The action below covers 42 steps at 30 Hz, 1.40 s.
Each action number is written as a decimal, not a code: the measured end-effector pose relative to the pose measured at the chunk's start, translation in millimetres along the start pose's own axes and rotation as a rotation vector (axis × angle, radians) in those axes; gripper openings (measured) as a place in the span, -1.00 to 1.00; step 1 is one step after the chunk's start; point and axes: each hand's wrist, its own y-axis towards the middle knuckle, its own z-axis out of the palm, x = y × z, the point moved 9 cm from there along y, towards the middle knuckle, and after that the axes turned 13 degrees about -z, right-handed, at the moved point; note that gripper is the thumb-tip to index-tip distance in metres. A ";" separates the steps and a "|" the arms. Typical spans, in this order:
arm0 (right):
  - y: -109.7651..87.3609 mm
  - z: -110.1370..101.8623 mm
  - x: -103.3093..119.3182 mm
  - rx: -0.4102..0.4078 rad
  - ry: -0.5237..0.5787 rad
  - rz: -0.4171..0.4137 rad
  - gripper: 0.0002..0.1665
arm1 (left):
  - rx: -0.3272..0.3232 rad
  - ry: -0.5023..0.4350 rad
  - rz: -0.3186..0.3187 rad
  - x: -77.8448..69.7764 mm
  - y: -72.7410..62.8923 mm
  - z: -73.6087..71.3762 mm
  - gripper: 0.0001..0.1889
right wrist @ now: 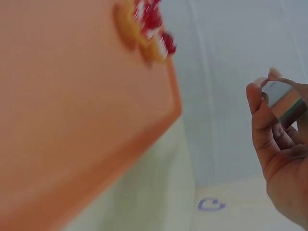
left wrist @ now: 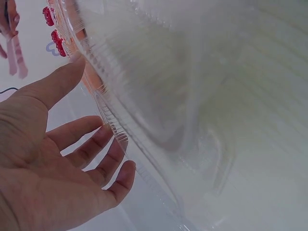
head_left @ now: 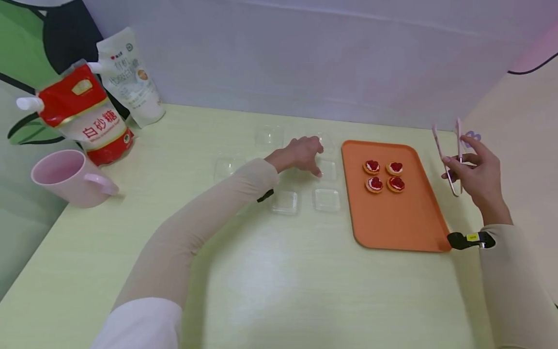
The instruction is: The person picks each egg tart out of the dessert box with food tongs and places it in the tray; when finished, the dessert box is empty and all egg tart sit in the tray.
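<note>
My left hand point(head_left: 301, 154) reaches over several small clear plastic boxes, its thumb and fingers spread apart. In the left wrist view, the fingertips of this hand point(left wrist: 72, 149) are at the ribbed edge of a clear box point(left wrist: 159, 110); whether they press on it is hard to tell. My right hand point(head_left: 479, 172) holds a pair of tongs point(head_left: 457, 186) with pink tips pointing up and apart. Right of the boxes lies an orange tray point(head_left: 392, 220) bearing several small tarts point(head_left: 374, 184) with white cream and red topping. One open clear box point(head_left: 327, 200) stands near the tray's left edge.
A pink mug point(head_left: 78, 182) stands at the table's left edge. Behind it a red and white sugar bag point(head_left: 98, 121) and a white spouted pouch point(head_left: 131, 80) lean near the back wall. More clear boxes point(head_left: 269, 137) sit behind and left of my left hand.
</note>
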 end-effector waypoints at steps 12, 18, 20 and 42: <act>-23.3 -16.3 -59.0 0.276 -0.407 0.121 -0.13 | 0.008 -0.005 -0.010 2.2 -0.5 -0.3 -0.18; -29.7 -20.6 -71.1 0.348 -0.479 0.145 -0.12 | 0.013 -0.015 0.001 -0.2 -1.0 0.4 -0.19; -30.5 -26.1 -73.0 0.354 -0.528 0.142 -0.13 | 0.008 -0.015 0.004 -1.3 -1.0 -0.1 -0.19; -39.0 -53.2 -82.6 0.366 -0.756 0.241 0.07 | -0.001 -0.041 0.011 -0.5 0.1 0.4 -0.20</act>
